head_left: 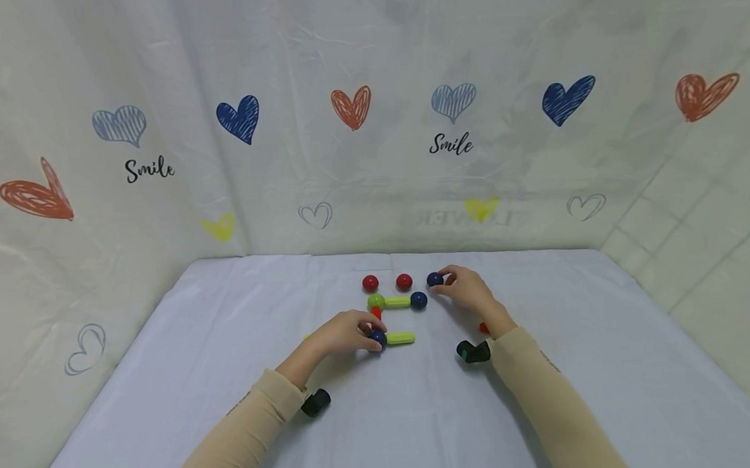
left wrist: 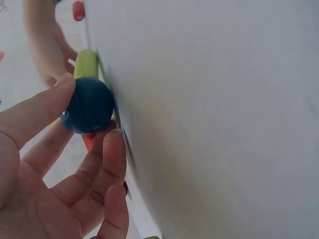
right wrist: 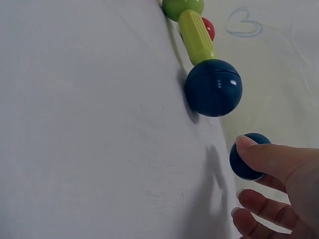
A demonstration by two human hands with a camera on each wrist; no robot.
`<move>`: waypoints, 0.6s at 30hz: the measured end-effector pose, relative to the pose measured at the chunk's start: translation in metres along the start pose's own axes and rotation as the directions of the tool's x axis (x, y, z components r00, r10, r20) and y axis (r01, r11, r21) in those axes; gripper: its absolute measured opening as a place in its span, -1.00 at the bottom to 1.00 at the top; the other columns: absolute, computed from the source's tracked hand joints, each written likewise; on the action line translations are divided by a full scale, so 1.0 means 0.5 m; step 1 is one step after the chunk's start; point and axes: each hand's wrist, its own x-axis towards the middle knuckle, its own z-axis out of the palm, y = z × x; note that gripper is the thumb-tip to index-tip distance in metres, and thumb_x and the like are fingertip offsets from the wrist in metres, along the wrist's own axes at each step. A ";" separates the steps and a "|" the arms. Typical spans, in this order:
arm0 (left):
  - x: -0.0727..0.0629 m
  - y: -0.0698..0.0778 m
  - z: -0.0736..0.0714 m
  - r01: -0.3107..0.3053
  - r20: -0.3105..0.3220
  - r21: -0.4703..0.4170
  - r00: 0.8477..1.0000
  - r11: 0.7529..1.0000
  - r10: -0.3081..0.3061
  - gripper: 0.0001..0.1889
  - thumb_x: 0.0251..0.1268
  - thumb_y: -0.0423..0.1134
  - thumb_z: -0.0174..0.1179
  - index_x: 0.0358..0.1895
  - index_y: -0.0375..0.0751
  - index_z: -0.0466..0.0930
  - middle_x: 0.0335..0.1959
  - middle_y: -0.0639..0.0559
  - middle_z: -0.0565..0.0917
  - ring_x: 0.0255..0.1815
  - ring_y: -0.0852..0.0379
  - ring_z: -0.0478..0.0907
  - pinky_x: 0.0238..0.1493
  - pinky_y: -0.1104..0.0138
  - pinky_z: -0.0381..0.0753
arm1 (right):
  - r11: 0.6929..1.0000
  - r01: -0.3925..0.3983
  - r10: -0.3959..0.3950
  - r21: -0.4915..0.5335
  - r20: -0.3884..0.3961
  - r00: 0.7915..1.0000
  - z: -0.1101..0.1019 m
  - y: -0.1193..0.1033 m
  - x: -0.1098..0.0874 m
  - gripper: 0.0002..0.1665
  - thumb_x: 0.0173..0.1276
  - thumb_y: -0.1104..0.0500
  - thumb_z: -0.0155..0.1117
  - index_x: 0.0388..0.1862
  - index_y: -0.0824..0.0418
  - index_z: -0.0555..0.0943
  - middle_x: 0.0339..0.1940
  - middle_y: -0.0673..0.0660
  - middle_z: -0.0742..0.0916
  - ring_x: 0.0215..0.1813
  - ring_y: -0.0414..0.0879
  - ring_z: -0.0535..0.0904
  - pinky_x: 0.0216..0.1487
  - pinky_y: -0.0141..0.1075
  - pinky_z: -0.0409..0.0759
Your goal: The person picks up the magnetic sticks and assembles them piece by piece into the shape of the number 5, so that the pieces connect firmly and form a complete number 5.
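Note:
My left hand pinches a dark blue ball between thumb and fingers, low over the white table. A yellow-green rod extends to the right from this ball, and a red rod runs from near it towards a green ball. From the green ball, another yellow-green rod leads to a second blue ball. Just beyond that ball, my right hand holds a loose blue ball between thumb and fingers.
Two red balls lie behind the joined pieces. A red piece shows partly beside the right wrist. Black devices sit beside the sleeves. A heart-printed cloth hangs behind the table.

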 end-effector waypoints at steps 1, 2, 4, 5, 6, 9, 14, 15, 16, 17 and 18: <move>0.000 0.000 0.000 0.001 -0.002 -0.004 1.000 1.000 -0.001 -0.70 0.30 -0.22 0.44 0.08 -0.03 0.73 -0.10 0.01 0.66 -0.06 0.05 0.53 0.04 0.10 0.55 | 1.000 0.008 -0.008 0.000 -0.003 1.000 -0.002 0.000 -0.003 -0.36 0.42 0.01 0.40 0.34 0.32 0.53 -0.05 0.28 0.68 -0.04 0.17 0.54 0.04 0.01 0.50; 0.000 -0.001 0.001 0.000 -0.003 -0.005 1.000 1.000 0.000 -0.70 0.31 -0.22 0.44 0.08 -0.03 0.73 -0.10 0.01 0.65 -0.06 0.05 0.53 0.04 0.11 0.55 | 1.000 0.016 -0.016 0.001 -0.005 1.000 -0.005 -0.001 -0.005 -0.36 0.42 0.00 0.40 0.34 0.32 0.53 -0.05 0.28 0.68 -0.03 0.17 0.54 0.04 0.02 0.50; 0.000 0.000 0.001 0.000 -0.004 -0.008 1.000 1.000 0.000 -0.70 0.31 -0.22 0.44 0.09 -0.03 0.73 -0.11 0.02 0.65 -0.06 0.05 0.53 0.04 0.11 0.54 | 0.999 0.030 -0.030 0.013 -0.005 1.000 -0.012 -0.004 -0.012 -0.36 0.42 0.00 0.40 0.34 0.31 0.53 -0.04 0.28 0.68 -0.01 0.18 0.53 0.05 0.03 0.49; 0.000 0.000 0.001 -0.001 -0.004 -0.009 1.000 1.000 0.001 -0.70 0.31 -0.22 0.44 0.09 -0.02 0.73 -0.10 0.02 0.65 -0.06 0.05 0.52 0.04 0.10 0.54 | 0.999 0.037 -0.037 0.019 -0.006 0.999 -0.015 -0.005 -0.017 -0.36 0.41 -0.01 0.41 0.34 0.30 0.54 -0.04 0.27 0.68 -0.01 0.18 0.53 0.04 0.03 0.50; 0.000 0.000 0.001 -0.002 -0.004 -0.010 1.000 1.000 0.002 -0.70 0.31 -0.22 0.44 0.09 -0.02 0.73 -0.10 0.02 0.65 -0.05 0.05 0.53 0.04 0.10 0.54 | 0.999 0.048 -0.048 0.025 0.001 0.999 -0.017 -0.006 -0.022 -0.36 0.42 -0.01 0.40 0.34 0.29 0.53 -0.03 0.27 0.67 -0.01 0.18 0.53 0.02 0.02 0.50; -0.001 -0.001 -0.001 -0.006 -0.003 -0.009 1.000 1.000 0.006 -0.70 0.31 -0.22 0.44 0.08 -0.02 0.73 -0.10 0.02 0.65 -0.05 0.06 0.53 0.04 0.10 0.54 | 0.996 0.081 -0.082 0.043 0.007 0.997 -0.023 -0.011 -0.036 -0.37 0.40 -0.02 0.42 0.33 0.27 0.56 -0.03 0.25 0.67 -0.02 0.15 0.56 -0.02 -0.02 0.53; -0.001 -0.002 -0.005 -0.009 -0.002 -0.017 1.000 1.000 0.009 -0.71 0.30 -0.24 0.44 0.07 -0.03 0.73 -0.10 0.01 0.67 -0.04 0.05 0.54 0.06 0.09 0.54 | 0.989 0.144 -0.145 0.038 0.009 0.989 -0.026 -0.024 -0.055 -0.40 0.37 -0.01 0.46 0.27 0.26 0.60 -0.08 0.22 0.67 -0.06 0.13 0.58 -0.07 -0.06 0.56; -0.001 -0.002 -0.005 -0.008 -0.001 -0.019 1.000 1.000 0.008 -0.71 0.30 -0.24 0.44 0.08 -0.03 0.74 -0.10 0.00 0.67 -0.04 0.05 0.55 0.07 0.09 0.54 | 0.987 0.158 -0.158 0.032 0.009 0.987 -0.027 -0.026 -0.057 -0.42 0.36 0.00 0.46 0.26 0.26 0.61 -0.09 0.21 0.68 -0.08 0.12 0.58 -0.09 -0.07 0.56; 0.000 -0.003 -0.005 -0.006 -0.001 -0.020 1.000 1.000 0.006 -0.70 0.30 -0.24 0.44 0.08 -0.03 0.73 -0.10 0.00 0.67 -0.03 0.05 0.55 0.07 0.09 0.54 | 0.985 0.170 -0.170 0.025 0.009 0.985 -0.026 -0.027 -0.060 -0.43 0.36 0.00 0.46 0.25 0.26 0.62 -0.10 0.21 0.68 -0.08 0.12 0.59 -0.10 -0.08 0.56; 0.000 -0.003 -0.004 -0.005 0.000 -0.018 1.000 1.000 0.005 -0.71 0.30 -0.24 0.44 0.08 -0.03 0.73 -0.10 0.00 0.67 -0.04 0.05 0.55 0.06 0.09 0.54 | 0.982 0.186 -0.186 0.020 0.012 0.982 -0.025 -0.028 -0.063 -0.44 0.37 0.01 0.46 0.24 0.27 0.62 -0.11 0.21 0.68 -0.10 0.11 0.59 -0.11 -0.09 0.56; 0.001 -0.004 -0.004 -0.003 0.000 -0.018 1.000 1.000 0.003 -0.70 0.30 -0.24 0.44 0.08 -0.03 0.74 -0.10 0.00 0.67 -0.04 0.05 0.55 0.06 0.09 0.55 | 0.980 0.198 -0.198 0.017 0.014 0.980 -0.023 -0.027 -0.066 -0.45 0.37 0.02 0.46 0.23 0.26 0.63 -0.12 0.20 0.68 -0.11 0.10 0.59 -0.12 -0.10 0.56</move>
